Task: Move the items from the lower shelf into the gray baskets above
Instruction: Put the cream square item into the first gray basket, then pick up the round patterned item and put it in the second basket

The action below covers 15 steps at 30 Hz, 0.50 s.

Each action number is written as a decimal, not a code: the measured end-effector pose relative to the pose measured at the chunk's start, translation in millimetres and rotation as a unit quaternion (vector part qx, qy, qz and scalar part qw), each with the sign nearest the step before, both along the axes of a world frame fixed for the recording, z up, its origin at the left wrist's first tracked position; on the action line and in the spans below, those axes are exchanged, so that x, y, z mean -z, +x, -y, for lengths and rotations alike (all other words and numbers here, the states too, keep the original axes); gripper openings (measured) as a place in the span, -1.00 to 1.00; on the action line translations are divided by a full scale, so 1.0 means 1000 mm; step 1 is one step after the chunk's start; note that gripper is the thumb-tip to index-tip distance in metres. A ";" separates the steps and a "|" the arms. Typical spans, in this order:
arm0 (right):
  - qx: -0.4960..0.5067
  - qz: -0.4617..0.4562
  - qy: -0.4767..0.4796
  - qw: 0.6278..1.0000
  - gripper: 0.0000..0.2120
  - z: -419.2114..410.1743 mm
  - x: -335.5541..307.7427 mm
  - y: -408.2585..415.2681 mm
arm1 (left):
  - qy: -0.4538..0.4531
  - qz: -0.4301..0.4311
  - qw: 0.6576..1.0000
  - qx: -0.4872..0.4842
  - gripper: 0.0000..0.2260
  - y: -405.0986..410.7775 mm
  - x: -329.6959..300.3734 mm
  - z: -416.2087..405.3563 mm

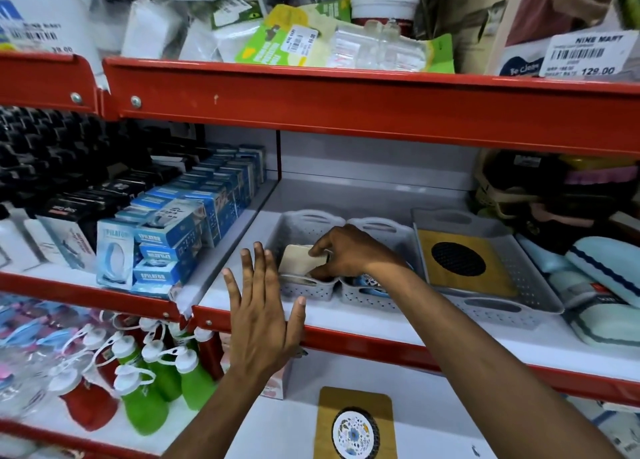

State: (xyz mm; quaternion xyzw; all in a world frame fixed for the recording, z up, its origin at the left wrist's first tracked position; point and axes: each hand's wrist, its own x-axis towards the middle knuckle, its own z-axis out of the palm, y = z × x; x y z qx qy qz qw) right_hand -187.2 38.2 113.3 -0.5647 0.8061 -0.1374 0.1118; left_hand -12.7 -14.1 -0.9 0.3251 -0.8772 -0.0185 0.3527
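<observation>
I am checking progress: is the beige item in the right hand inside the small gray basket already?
Partly in. The beige item is tilted over the left gray basket, with the right hand gripping it.

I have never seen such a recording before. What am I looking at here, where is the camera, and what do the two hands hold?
There is one picture, taken by a wide-angle camera worn on a person's head, looking down at store shelves with red edges. The right hand grips a small beige flat card inside the leftmost small gray perforated plastic basket. The left hand is open and holds nothing. A large gray basket beside it holds a yellow board with a black round mesh. On the lower shelf lies a yellow board with a blue-and-white floral disc.
</observation>
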 end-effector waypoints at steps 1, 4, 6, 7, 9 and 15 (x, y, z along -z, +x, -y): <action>-0.004 -0.007 0.006 1.000 -0.51 0.000 0.001 0.001 | 0.000 0.001 1.000 -0.001 -0.25 0.000 0.000 0.000; -0.003 -0.025 0.001 1.000 -0.53 -0.002 0.005 0.000 | 0.002 -0.001 1.000 0.003 -0.25 0.001 -0.001 -0.001; -0.001 -0.023 -0.024 0.999 -0.52 -0.008 0.006 0.003 | -0.001 -0.001 1.000 0.003 -0.25 0.002 0.000 -0.001; -0.001 -0.030 -0.043 0.999 -0.51 -0.012 0.006 0.004 | -0.003 0.000 1.000 0.003 -0.25 0.002 0.000 -0.001; 0.007 -0.056 -0.069 0.996 -0.44 -0.026 0.006 0.009 | -0.004 0.000 1.000 0.003 -0.25 0.001 0.000 -0.001; 0.023 -0.127 -0.227 0.965 -0.36 -0.089 0.028 0.033 | -0.014 0.004 1.000 0.005 -0.26 0.002 0.002 0.000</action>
